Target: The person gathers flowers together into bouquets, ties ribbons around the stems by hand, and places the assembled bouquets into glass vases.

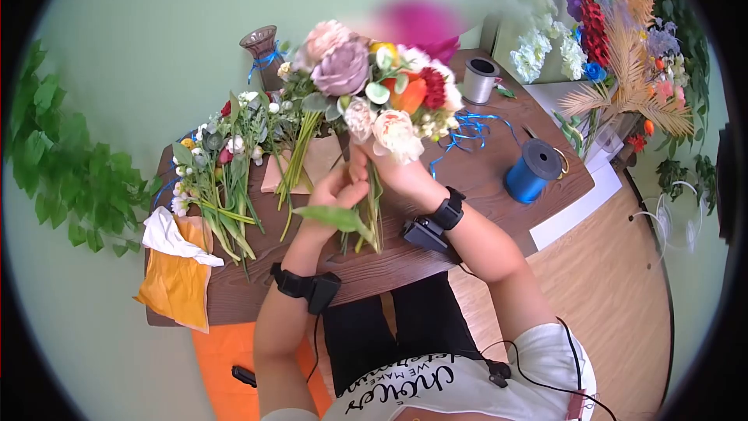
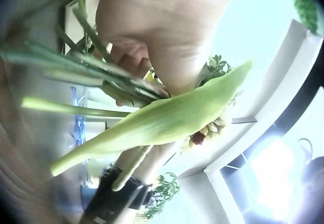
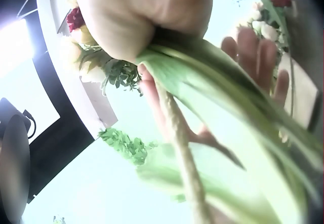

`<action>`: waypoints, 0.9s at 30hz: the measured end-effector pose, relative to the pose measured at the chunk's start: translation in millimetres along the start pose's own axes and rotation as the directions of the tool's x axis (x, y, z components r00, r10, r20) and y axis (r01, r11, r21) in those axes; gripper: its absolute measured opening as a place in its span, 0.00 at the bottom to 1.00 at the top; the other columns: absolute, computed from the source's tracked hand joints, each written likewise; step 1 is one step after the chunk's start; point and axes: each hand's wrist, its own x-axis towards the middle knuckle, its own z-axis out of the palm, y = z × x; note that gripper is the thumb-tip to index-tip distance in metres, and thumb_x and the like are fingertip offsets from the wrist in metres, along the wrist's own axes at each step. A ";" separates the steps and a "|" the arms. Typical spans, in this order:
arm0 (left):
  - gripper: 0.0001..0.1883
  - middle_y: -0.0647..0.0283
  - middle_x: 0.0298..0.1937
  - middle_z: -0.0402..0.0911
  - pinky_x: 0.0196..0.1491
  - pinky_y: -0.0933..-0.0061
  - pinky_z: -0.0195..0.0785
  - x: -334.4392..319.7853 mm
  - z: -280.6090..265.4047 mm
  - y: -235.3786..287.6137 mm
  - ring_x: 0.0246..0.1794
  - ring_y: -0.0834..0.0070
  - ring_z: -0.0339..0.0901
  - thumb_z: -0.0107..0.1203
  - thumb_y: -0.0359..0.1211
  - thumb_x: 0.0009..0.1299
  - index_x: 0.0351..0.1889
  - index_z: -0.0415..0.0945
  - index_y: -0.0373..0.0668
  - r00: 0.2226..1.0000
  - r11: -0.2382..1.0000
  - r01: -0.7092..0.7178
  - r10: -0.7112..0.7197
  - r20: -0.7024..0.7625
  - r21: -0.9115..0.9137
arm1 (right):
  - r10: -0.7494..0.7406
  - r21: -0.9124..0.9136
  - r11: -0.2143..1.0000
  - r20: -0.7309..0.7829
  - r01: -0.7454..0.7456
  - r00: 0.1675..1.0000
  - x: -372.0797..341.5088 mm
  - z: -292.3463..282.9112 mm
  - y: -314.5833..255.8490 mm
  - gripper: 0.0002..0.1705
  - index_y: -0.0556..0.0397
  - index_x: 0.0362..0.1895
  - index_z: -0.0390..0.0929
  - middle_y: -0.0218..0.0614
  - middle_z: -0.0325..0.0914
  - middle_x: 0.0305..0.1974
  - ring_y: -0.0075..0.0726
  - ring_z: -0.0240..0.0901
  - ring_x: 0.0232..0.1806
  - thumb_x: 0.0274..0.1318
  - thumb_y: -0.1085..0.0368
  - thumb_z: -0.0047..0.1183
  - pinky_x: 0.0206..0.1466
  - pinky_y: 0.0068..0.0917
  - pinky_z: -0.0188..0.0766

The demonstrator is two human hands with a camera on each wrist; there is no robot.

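A mixed bouquet (image 1: 343, 69) with mauve, cream, orange and dark red blooms is held upright over the table by my right hand (image 1: 401, 176), which grips its stems just below the flower heads. My left hand (image 1: 336, 189) is beside the same stems (image 3: 177, 128), its fingers (image 3: 248, 57) fairly straight and spread behind them in the right wrist view. A broad green leaf (image 2: 162, 120) sticks out low from the bunch and crosses in front of the left hand. A magenta bloom (image 1: 421, 28) rises blurred at the top of the bouquet.
More cut flowers (image 1: 226, 164) lie on the left of the brown table (image 1: 499, 164), near yellow and white paper (image 1: 175, 273). A blue ribbon spool (image 1: 534, 172), a silver spool (image 1: 479, 81) and loose blue ribbon (image 1: 471, 129) lie right. A glass vase (image 1: 261, 51) stands behind.
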 end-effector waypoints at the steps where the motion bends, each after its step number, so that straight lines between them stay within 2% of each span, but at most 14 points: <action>1: 0.14 0.57 0.54 0.77 0.54 0.74 0.63 2.1 0.0 5.7 0.50 0.75 0.73 0.54 0.29 0.66 0.49 0.71 0.35 0.997 0.999 -0.047 0.048 -0.056 0.021 | -0.032 -0.057 0.998 -0.027 0.030 0.999 -0.5 -6.4 -7.3 0.08 0.54 0.31 0.72 0.33 0.74 0.19 0.30 0.72 0.25 0.62 0.69 0.42 0.31 0.27 0.69; 3: 0.19 0.56 0.56 0.75 0.59 0.72 0.61 3.6 -8.0 12.9 0.55 0.72 0.72 0.54 0.28 0.66 0.55 0.69 0.33 0.976 0.989 -0.132 0.142 -0.167 0.069 | -0.264 -0.612 0.763 -0.001 0.208 0.965 -0.7 -29.8 11.3 0.07 0.55 0.36 0.74 0.36 0.76 0.23 0.34 0.74 0.26 0.60 0.69 0.43 0.32 0.30 0.70; 4: 0.26 0.54 0.59 0.72 0.62 0.69 0.58 4.0 -9.7 10.3 0.58 0.68 0.70 0.57 0.29 0.64 0.60 0.65 0.33 0.967 0.980 -0.171 0.187 -0.174 0.102 | -0.373 -0.774 0.620 -0.152 0.125 0.915 -8.3 -21.9 3.0 0.08 0.55 0.39 0.75 0.37 0.76 0.26 0.35 0.74 0.27 0.59 0.69 0.44 0.32 0.31 0.70; 5: 0.32 0.52 0.61 0.70 0.65 0.67 0.55 4.4 -10.4 9.0 0.62 0.64 0.67 0.59 0.30 0.62 0.64 0.61 0.32 0.956 0.969 -0.209 0.231 -0.180 0.136 | -0.456 -0.825 0.538 -0.113 0.172 0.883 -6.9 -23.0 -1.0 0.08 0.55 0.40 0.75 0.37 0.76 0.27 0.36 0.74 0.28 0.59 0.68 0.44 0.32 0.32 0.69; 7: 0.39 0.50 0.64 0.66 0.66 0.65 0.54 -6.3 8.4 7.7 0.63 0.61 0.65 0.64 0.33 0.59 0.66 0.57 0.31 0.929 0.791 -0.215 0.346 -0.129 0.573 | -0.607 -0.909 0.348 -0.033 0.228 0.794 -4.0 -25.2 -9.2 0.10 0.56 0.43 0.74 0.39 0.76 0.30 0.38 0.75 0.31 0.58 0.67 0.45 0.32 0.35 0.69; 9: 0.49 0.48 0.63 0.65 0.66 0.63 0.52 -3.7 32.0 9.5 0.65 0.59 0.62 0.73 0.38 0.49 0.66 0.55 0.32 0.947 0.780 -0.193 0.307 -0.096 0.596 | -0.395 -0.882 0.448 -0.049 0.146 0.918 -8.4 -13.4 -16.2 0.12 0.53 0.44 0.72 0.43 0.74 0.33 0.43 0.75 0.33 0.57 0.64 0.46 0.33 0.37 0.70; 10: 0.48 0.49 0.62 0.65 0.66 0.62 0.53 -1.4 35.4 0.6 0.65 0.58 0.62 0.73 0.38 0.49 0.65 0.56 0.32 0.956 0.782 -0.190 0.286 -0.071 0.594 | -0.165 -0.857 0.513 -0.046 0.046 0.985 -14.0 -9.5 -26.5 0.15 0.51 0.48 0.70 0.48 0.72 0.37 0.48 0.75 0.35 0.56 0.62 0.47 0.34 0.39 0.71; 12: 0.39 0.50 0.55 0.70 0.62 0.62 0.58 1.8 39.5 -6.3 0.59 0.58 0.68 0.71 0.35 0.50 0.58 0.64 0.34 0.933 0.714 -0.249 0.358 -0.035 0.654 | 0.225 -0.832 0.538 -0.009 -0.132 0.974 -18.7 1.0 -42.4 0.24 0.46 0.56 0.66 0.57 0.68 0.44 0.59 0.75 0.39 0.53 0.57 0.49 0.36 0.44 0.74; 14: 0.32 0.52 0.50 0.74 0.57 0.64 0.63 -1.4 36.3 -2.9 0.54 0.61 0.72 0.69 0.32 0.51 0.54 0.68 0.35 0.973 0.800 -0.120 0.211 -0.089 0.589 | 0.226 -0.863 0.502 0.072 -0.052 0.971 -18.3 3.1 -36.6 0.24 0.45 0.57 0.63 0.57 0.66 0.46 0.58 0.75 0.40 0.54 0.59 0.47 0.36 0.44 0.74; 16: 0.21 0.57 0.39 0.79 0.43 0.69 0.70 -2.1 32.8 -11.5 0.39 0.68 0.78 0.64 0.27 0.52 0.45 0.73 0.35 0.961 0.792 -0.124 0.245 -0.126 0.598 | 0.241 -0.882 0.471 0.101 -0.025 0.965 -19.4 6.3 -39.5 0.25 0.44 0.58 0.62 0.58 0.66 0.46 0.57 0.75 0.40 0.54 0.60 0.46 0.36 0.43 0.75; 19: 0.15 0.61 0.31 0.80 0.35 0.70 0.70 -1.3 30.2 -17.3 0.30 0.72 0.78 0.62 0.27 0.56 0.40 0.73 0.34 0.910 0.785 -0.263 0.395 -0.125 0.561 | -0.003 -0.698 0.716 0.007 0.007 1.000 -24.8 7.7 -35.0 0.24 0.49 0.57 0.61 0.50 0.74 0.31 0.45 0.79 0.31 0.58 0.59 0.48 0.28 0.34 0.75; 22: 0.08 0.66 0.24 0.77 0.30 0.74 0.68 -6.6 33.2 8.9 0.23 0.77 0.75 0.58 0.26 0.60 0.36 0.73 0.36 0.998 0.945 -0.028 0.048 -0.052 0.325 | 0.424 -0.142 0.886 -0.143 -0.442 0.894 -17.7 12.0 -62.5 0.25 0.58 0.55 0.64 0.37 0.77 0.22 0.29 0.75 0.16 0.61 0.56 0.52 0.16 0.23 0.70; 25: 0.03 0.69 0.20 0.74 0.25 0.78 0.64 -7.7 28.5 0.1 0.20 0.81 0.72 0.55 0.26 0.65 0.30 0.72 0.38 0.998 0.976 0.032 -0.020 -0.056 0.216 | 0.334 -0.110 0.934 -0.078 -0.341 0.939 -16.0 17.4 -68.0 0.20 0.59 0.50 0.71 0.38 0.78 0.26 0.27 0.74 0.15 0.59 0.58 0.54 0.15 0.21 0.69; 27: 0.04 0.70 0.19 0.72 0.22 0.80 0.61 -7.8 25.2 -6.1 0.18 0.82 0.69 0.54 0.27 0.66 0.32 0.70 0.39 0.996 0.982 0.071 -0.061 -0.062 0.175 | -0.006 -0.240 0.971 -0.051 -0.006 0.999 -16.2 22.4 -53.3 0.16 0.55 0.48 0.75 0.35 0.79 0.37 0.26 0.76 0.31 0.58 0.61 0.56 0.33 0.24 0.73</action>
